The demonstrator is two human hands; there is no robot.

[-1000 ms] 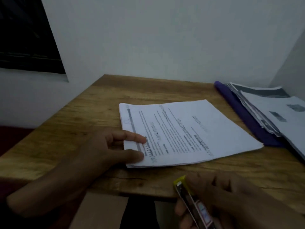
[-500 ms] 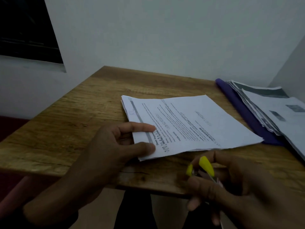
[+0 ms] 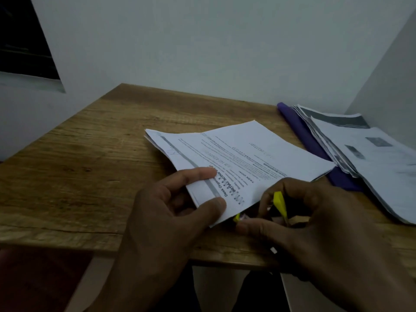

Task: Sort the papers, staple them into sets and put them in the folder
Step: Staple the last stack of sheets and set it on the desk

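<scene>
My left hand (image 3: 171, 210) pinches the near corner of the white printed paper set (image 3: 236, 163), fingers clamped on it, lifting that corner off the wooden table (image 3: 94, 167). Just right of them, my right hand (image 3: 315, 224) grips the small yellow stapler (image 3: 279, 202) at the corner. Beyond my right fingers lies the purple folder (image 3: 299, 134) under loose papers (image 3: 371, 163).

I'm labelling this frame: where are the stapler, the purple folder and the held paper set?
stapler (image 3: 280, 202): head view, yellow top.
purple folder (image 3: 299, 131): head view, spine.
held paper set (image 3: 247, 154): head view, top sheet's middle.

printed paper set (image 3: 243, 163) – near corner lifted | yellow stapler (image 3: 280, 204) – at that corner | purple folder (image 3: 315, 149) – right
</scene>
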